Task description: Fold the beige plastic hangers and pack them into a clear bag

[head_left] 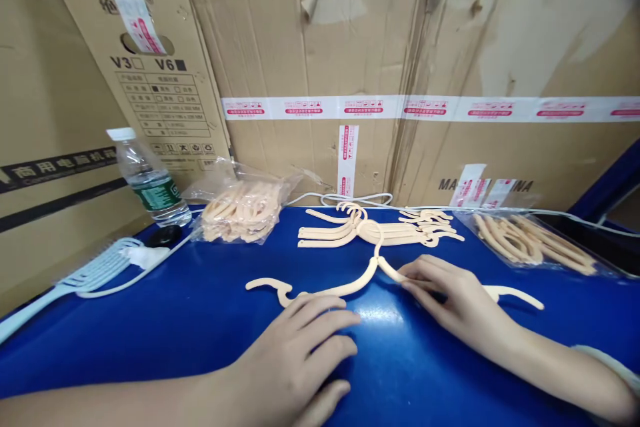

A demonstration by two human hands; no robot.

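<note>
Nearest, the left hand [300, 353], fingers parted, overlaps the left arm of the beige hanger [367, 278], contact unclear, while the right hand [450, 297] pinches the hanger's right arm between its fingers, and stacked hangers [400, 235] lie beyond it on the blue tabletop [175, 320].

At the lower left I see a pale-blue plastic hairbrush [95, 268]; above it, a clear, white-capped, green-labelled plastic bottle [156, 192]. Brown cardboard [280, 40] spans the upper frame, a thin white cable [360, 195] along its foot.
</note>
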